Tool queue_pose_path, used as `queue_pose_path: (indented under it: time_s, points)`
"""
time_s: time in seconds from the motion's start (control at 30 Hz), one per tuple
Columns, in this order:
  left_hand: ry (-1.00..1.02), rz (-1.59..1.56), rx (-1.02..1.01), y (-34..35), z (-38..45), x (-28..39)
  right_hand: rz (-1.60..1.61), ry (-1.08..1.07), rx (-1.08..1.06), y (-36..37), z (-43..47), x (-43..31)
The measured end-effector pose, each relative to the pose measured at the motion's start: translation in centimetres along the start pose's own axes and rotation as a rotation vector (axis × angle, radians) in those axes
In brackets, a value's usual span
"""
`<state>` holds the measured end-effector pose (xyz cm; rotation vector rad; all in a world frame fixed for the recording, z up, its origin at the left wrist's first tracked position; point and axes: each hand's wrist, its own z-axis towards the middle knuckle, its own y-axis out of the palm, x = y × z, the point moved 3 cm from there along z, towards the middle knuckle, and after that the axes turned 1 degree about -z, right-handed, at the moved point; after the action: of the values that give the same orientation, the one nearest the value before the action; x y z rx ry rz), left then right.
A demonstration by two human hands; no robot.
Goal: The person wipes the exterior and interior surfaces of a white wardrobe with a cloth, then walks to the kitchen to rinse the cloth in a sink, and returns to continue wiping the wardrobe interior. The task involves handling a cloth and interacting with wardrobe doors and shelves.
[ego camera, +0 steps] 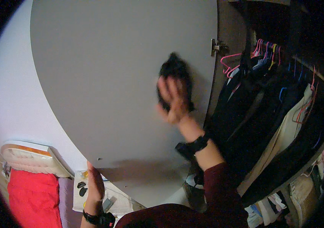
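A large grey wardrobe door (116, 85) stands open before me, hinged on its right side. My right hand (173, 98) presses a black cloth (176, 67) flat against the door's face, fingers spread over it; hand and cloth are blurred. At the door's lower left edge is my left hand (95, 182), upright, its palm side against the edge; its fingers are partly hidden, so its grip does not show plainly. Both wrists wear black bands.
To the right, dark clothes (247, 114) and a beige garment (287, 122) hang inside the wardrobe near a metal hinge (215, 47). Folded clothes (267, 211) lie below. At lower left are a bed with a red cover (33, 196) and a white-topped table (122, 199) with small objects.
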<state>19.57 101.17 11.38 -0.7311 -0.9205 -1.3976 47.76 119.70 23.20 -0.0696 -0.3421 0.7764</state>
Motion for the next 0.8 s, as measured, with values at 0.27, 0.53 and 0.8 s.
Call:
queue_pose_path:
  time_s: [0.27,0.53,0.8]
  points:
    - [0.027,0.022,0.057,0.5,-0.3,-0.1,-0.555,0.748,0.041,-7.2,8.2,18.4]
    - [-0.068,-0.01,0.127,0.5,-1.5,-0.5,-0.432,0.658,0.247,-8.4,7.9,19.0]
    - [-0.093,-0.123,0.071,0.9,-1.1,0.1,1.128,0.972,0.868,-10.3,5.7,20.5]
